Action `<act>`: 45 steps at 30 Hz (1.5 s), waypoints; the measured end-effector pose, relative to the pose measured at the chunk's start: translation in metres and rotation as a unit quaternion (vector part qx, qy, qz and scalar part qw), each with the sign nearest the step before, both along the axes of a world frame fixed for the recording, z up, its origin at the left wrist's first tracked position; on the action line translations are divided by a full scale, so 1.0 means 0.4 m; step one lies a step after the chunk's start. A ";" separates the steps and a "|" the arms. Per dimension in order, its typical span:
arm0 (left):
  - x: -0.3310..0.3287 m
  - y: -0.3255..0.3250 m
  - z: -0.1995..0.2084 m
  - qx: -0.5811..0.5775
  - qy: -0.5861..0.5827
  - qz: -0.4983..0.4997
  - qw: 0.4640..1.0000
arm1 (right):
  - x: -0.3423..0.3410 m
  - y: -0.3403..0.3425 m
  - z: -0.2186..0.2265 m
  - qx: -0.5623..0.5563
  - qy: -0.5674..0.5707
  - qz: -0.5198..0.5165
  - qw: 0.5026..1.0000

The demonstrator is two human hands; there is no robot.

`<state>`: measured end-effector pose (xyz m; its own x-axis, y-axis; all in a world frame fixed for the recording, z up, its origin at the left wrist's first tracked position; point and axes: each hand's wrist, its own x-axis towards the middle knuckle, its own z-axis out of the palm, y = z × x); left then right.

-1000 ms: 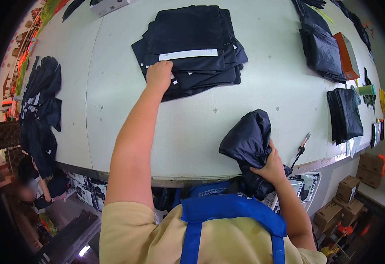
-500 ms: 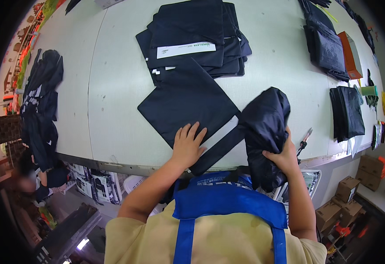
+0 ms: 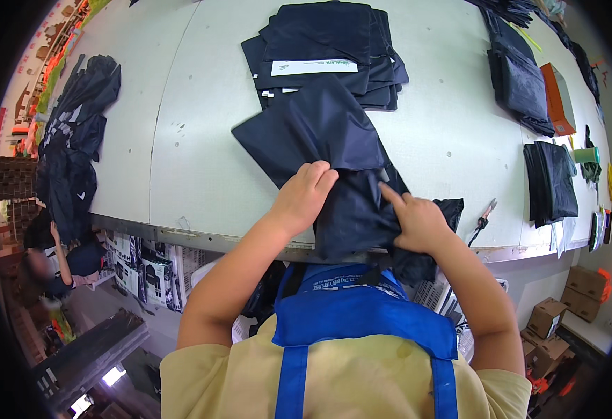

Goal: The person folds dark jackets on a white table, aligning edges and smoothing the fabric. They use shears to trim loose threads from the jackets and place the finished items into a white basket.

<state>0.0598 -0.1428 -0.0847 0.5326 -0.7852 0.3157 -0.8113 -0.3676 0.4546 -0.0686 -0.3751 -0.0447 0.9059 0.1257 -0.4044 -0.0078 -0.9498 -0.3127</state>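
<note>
1. Your dark bag [image 3: 358, 209] lies across the near edge of the desk [image 3: 201, 160], flap [image 3: 351, 143] already lifted; the black bundle [image 3: 451, 208] apparently remains outside, a stack [image 3: 316, 33] beyond.
2. Your left hand [image 3: 304, 197] pinches the flap; your right hand [image 3: 418, 220] extends a forefinger there, its grip unclear.
3. Earlier, your left lay flat; your right held the bundle.

Dark fabric [image 3: 353, 213] partly hidden by hands [image 3: 304, 198] [image 3: 421, 222]
</note>
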 end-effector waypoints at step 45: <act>-0.117 -0.089 0.049 -0.263 0.022 0.041 0.964 | -0.077 -0.152 -0.107 -0.048 -0.204 -0.019 0.978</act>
<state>0.0132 -0.1782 -0.0652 0.6082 -0.4774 0.6341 -0.7649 -0.1389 0.6290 -0.0994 -0.4360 -0.0874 0.9975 0.0686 -0.0169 0.0637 -0.9766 -0.2055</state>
